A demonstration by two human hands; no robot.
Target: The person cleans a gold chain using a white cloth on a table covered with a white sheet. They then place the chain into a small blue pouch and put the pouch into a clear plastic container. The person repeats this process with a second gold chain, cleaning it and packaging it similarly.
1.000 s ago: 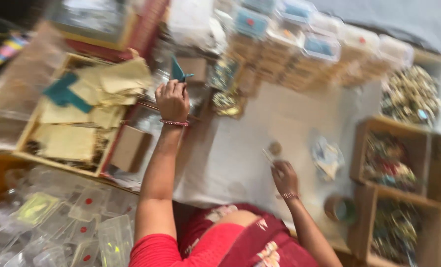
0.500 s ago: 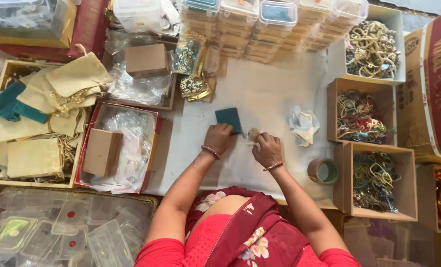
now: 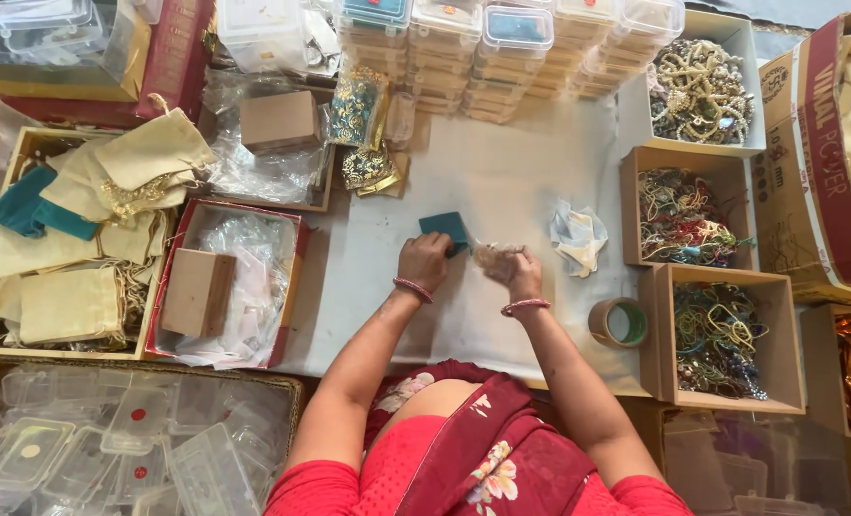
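Note:
My left hand grips a small teal cloth pouch over the white table cover. My right hand is right beside it, fingers closed on a small clear packet with something pale inside, held against the pouch's edge. Both wrists wear bangles. A crumpled clear wrapper lies just right of my hands.
Cardboard boxes of jewellery and a tape roll sit at right. Beige and teal pouches fill a tray at left, beside red boxes with plastic bags. Stacked clear cases line the back; empty clear cases lie lower left.
My left hand came back from the pouch tray at far left with the teal pouch to the middle of the table. My right hand now holds the small packet against it.

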